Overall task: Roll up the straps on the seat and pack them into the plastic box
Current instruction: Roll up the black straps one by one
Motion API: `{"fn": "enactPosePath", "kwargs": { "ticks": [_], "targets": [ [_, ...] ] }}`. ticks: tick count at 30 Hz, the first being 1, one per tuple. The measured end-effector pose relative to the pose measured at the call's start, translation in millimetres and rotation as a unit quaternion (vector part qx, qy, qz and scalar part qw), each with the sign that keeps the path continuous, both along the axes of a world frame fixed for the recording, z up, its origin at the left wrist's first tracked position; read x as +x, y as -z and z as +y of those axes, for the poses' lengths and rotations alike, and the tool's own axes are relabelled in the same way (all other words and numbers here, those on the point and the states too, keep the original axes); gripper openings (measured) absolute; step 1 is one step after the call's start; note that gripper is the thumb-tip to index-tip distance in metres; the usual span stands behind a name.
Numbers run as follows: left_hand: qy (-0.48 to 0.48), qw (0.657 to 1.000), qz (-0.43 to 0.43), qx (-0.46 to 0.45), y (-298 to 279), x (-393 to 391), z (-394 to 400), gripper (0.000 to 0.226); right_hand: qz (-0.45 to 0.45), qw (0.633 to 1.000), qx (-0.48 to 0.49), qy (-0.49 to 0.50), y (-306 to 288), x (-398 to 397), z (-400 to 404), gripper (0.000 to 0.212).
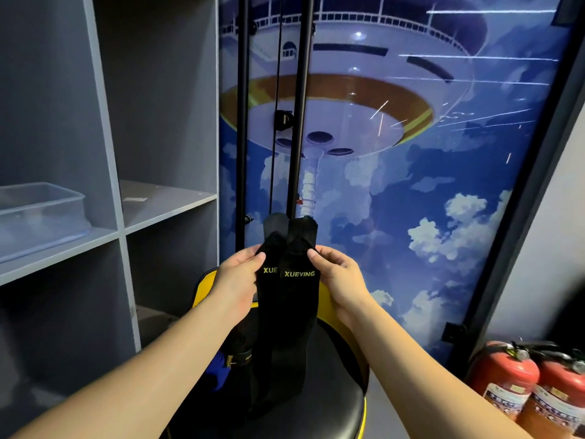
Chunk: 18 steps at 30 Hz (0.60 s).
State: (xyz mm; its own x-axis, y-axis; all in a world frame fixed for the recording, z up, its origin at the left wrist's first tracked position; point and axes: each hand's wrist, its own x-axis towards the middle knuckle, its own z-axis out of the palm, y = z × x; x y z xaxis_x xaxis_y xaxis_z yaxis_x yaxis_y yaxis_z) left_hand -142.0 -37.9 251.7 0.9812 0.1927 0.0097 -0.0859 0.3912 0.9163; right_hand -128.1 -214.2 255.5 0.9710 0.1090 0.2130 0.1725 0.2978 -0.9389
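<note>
both hands raised in front of the chest, above the seat (332,403). left hand (239,282) pinching the upper left edge of the black straps (286,299) between thumb and curled fingers. right hand (340,282) pinching the upper right edge of the same straps, thumb on the front face. two strap ends held side by side and upright, yellow lettering "xueying" facing the camera, lower lengths hanging down to the seat. further black strap material with a yellow mark (240,356) lying on the left part of the seat, beside a blue item (218,372) whose nature cannot be told. seat black, padded, with yellow trim.

plastic box (41,213): clear, open-topped, standing on the left shelf of a grey shelving unit (104,128), well apart from the straps. upright divider of the shelving standing between the box and the seat. black poles (300,122) rising directly behind the straps against a blue sky-and-cloud mural (411,185). two red fire extinguishers (531,384) on the floor at lower right, near the seat.
</note>
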Motion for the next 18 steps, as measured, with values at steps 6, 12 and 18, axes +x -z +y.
{"fn": "enactPosePath", "kwargs": {
  "ticks": [6,12,18],
  "targets": [
    [0.010,0.999,-0.024,-0.019,-16,-6,-5,0.024,-0.022,0.999,0.023,0.007,-23,-17,8,0.021],
    [0.034,0.998,-0.044,-0.020,-22,-16,-17,0.029,-0.028,0.998,0.032,0.044,-18,-18,26,0.011],
    [0.050,0.998,-0.048,-0.010,-23,-19,-12,0.029,-0.062,0.992,0.005,0.113,-16,-15,35,0.019]
  ]
}}
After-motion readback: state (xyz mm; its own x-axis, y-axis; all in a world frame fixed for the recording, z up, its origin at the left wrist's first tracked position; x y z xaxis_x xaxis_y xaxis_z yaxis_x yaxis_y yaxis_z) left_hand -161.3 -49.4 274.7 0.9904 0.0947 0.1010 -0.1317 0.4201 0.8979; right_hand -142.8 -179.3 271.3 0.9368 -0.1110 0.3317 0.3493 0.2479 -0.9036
